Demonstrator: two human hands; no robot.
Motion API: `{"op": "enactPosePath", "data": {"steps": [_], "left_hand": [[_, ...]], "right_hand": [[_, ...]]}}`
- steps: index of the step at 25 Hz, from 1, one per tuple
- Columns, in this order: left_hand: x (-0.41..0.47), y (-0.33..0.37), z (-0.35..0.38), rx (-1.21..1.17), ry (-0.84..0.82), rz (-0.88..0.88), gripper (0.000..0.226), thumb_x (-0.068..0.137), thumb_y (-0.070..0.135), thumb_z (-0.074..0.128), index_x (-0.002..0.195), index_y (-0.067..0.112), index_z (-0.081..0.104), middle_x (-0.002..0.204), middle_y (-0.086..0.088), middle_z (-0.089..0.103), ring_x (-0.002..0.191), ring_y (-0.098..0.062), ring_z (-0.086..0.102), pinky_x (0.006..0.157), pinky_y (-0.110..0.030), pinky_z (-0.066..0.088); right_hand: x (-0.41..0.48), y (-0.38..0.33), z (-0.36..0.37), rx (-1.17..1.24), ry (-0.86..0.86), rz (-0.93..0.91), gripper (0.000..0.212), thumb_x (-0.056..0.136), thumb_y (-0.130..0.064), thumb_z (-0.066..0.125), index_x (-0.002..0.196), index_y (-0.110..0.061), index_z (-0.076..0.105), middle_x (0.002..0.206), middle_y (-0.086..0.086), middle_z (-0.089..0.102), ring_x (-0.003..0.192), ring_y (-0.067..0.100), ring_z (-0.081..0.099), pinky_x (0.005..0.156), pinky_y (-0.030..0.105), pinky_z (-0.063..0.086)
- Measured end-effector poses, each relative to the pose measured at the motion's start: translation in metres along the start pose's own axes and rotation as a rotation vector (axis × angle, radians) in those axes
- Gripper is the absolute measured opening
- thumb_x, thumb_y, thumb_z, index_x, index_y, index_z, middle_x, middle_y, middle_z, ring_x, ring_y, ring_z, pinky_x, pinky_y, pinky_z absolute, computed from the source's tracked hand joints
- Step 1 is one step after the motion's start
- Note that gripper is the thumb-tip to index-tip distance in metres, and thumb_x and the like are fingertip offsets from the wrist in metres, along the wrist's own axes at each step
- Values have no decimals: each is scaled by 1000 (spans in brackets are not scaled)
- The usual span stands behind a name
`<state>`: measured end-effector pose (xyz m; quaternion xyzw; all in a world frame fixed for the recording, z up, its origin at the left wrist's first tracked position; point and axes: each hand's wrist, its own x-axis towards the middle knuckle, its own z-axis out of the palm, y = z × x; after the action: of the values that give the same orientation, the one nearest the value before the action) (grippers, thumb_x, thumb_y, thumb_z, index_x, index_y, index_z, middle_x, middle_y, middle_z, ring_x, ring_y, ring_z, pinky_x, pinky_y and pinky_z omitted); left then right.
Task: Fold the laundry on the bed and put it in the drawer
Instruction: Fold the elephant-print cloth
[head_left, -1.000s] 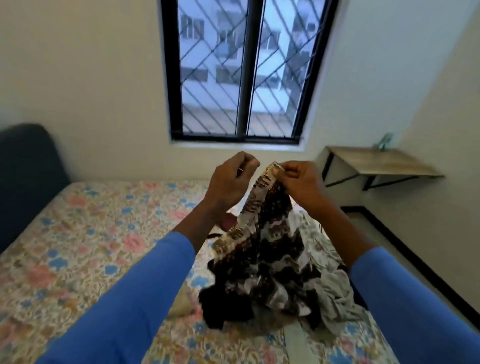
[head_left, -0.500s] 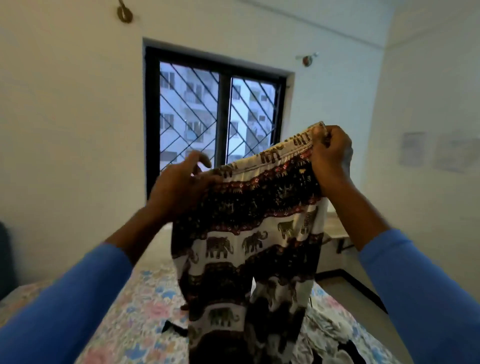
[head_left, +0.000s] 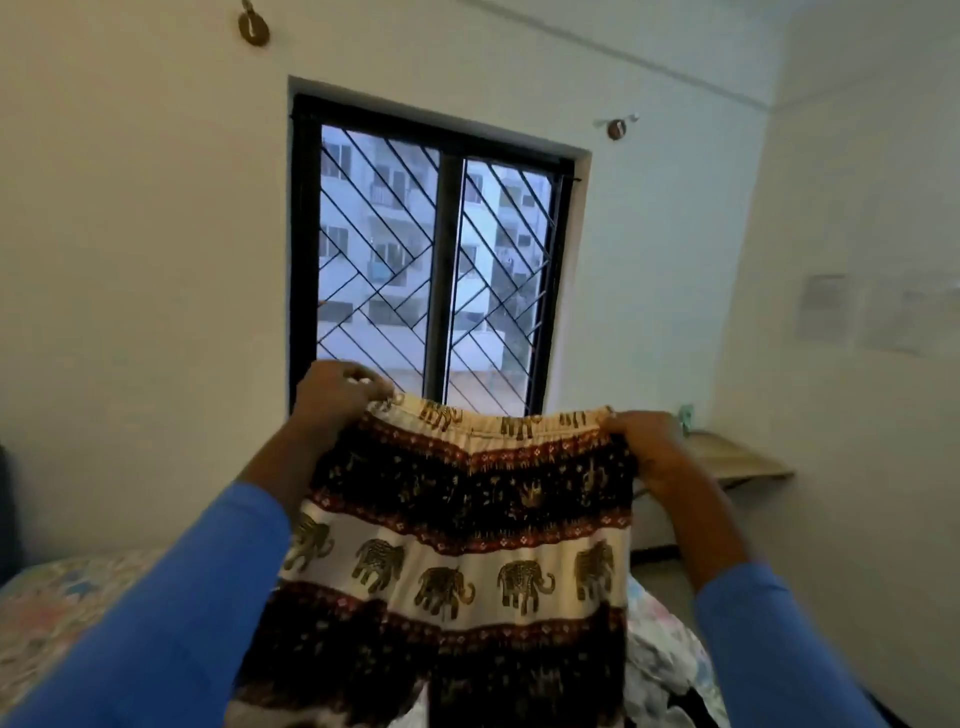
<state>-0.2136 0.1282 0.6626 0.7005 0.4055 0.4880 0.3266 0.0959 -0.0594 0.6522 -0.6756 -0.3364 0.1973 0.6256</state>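
The left hand (head_left: 332, 395) and right hand (head_left: 644, 441) pinch the waistband corners of the elephant-print trousers (head_left: 457, 545); cloth looks light, soft, floppy.

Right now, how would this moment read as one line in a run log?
step: spreading garment | left hand: grip on waistband corner | right hand: grip on other corner | elephant-print trousers: held up, unfolded | bed: below

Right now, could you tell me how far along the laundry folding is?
Nothing looks folded yet. In hand: left hand and right hand hold the elephant-print trousers spread by the waistband. Left: folding them, the crumpled clothes on the bed, then the drawer, not in view.
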Motion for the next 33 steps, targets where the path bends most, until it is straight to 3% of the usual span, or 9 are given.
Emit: {"op": "enactPosePath", "data": {"steps": [2, 6, 10, 16, 21, 24, 27, 30, 33], "left_hand": [[-52, -42, 51, -174, 208, -163, 11, 79, 27, 88, 80, 19, 80, 79, -2, 75, 89, -25, 73, 77, -32, 54], [-176, -106, 140, -331, 247, -375, 13, 83, 22, 87, 89, 23, 75, 82, 5, 74, 84, -18, 73, 74, -30, 56], [-244, -127, 174, -217, 188, -320, 8, 93, 23, 77, 100, 23, 76, 89, 10, 73, 83, -4, 70, 67, -13, 51], [-276, -134, 172, -73, 64, -249, 10, 94, 24, 69, 95, 27, 79, 83, 12, 76, 76, 2, 69, 67, -20, 55], [-273, -144, 154, -226, -193, -344, 32, 95, 21, 55, 86, 32, 83, 87, 4, 79, 88, -19, 75, 82, -47, 63], [-257, -146, 138, -21, -111, -237, 17, 98, 23, 65, 96, 35, 77, 95, 6, 75, 92, -14, 70, 85, -41, 57], [-224, -144, 131, 158, -513, -312, 31, 94, 19, 71, 124, 24, 66, 118, 0, 65, 109, -20, 65, 83, -39, 55], [-211, -140, 135, 393, -1041, -542, 32, 97, 17, 67, 128, 18, 59, 109, -9, 68, 100, -30, 70, 68, -37, 59], [-226, -153, 155, 540, -1068, -405, 15, 93, 10, 68, 106, 2, 67, 91, -17, 72, 84, -36, 75, 71, -44, 63]], "right_hand": [[-13, 67, 32, 147, 16, 162, 19, 86, -24, 76, 94, -7, 73, 94, 12, 74, 78, 25, 71, 75, 43, 62], [-99, 184, 107, 243, 46, 260, 13, 79, -25, 84, 84, -15, 78, 86, 9, 79, 89, 33, 76, 82, 56, 63], [-157, 230, 132, 109, 23, 122, 13, 94, -14, 74, 83, -16, 67, 76, 8, 74, 78, 33, 74, 73, 55, 61], [-176, 257, 108, 60, -47, -48, 12, 95, -17, 74, 91, -22, 65, 80, 1, 74, 77, 20, 75, 72, 55, 61], [-184, 269, 86, 14, -117, -148, 26, 89, -28, 81, 93, -20, 56, 73, 2, 64, 66, 16, 65, 56, 43, 53], [-192, 275, 78, 46, -209, -207, 23, 83, -17, 76, 87, -18, 54, 72, 3, 57, 63, 17, 53, 53, 34, 40], [-196, 283, 72, 64, -274, -205, 31, 79, 1, 70, 86, -24, 54, 76, -4, 58, 67, 9, 54, 60, 23, 44], [-199, 288, 66, 118, -292, -163, 24, 76, 1, 61, 80, -21, 52, 71, -7, 52, 63, 10, 46, 56, 27, 39], [-199, 288, 61, 185, -328, -122, 15, 70, 2, 54, 76, -11, 49, 67, 1, 44, 63, 17, 38, 57, 33, 32]]}}
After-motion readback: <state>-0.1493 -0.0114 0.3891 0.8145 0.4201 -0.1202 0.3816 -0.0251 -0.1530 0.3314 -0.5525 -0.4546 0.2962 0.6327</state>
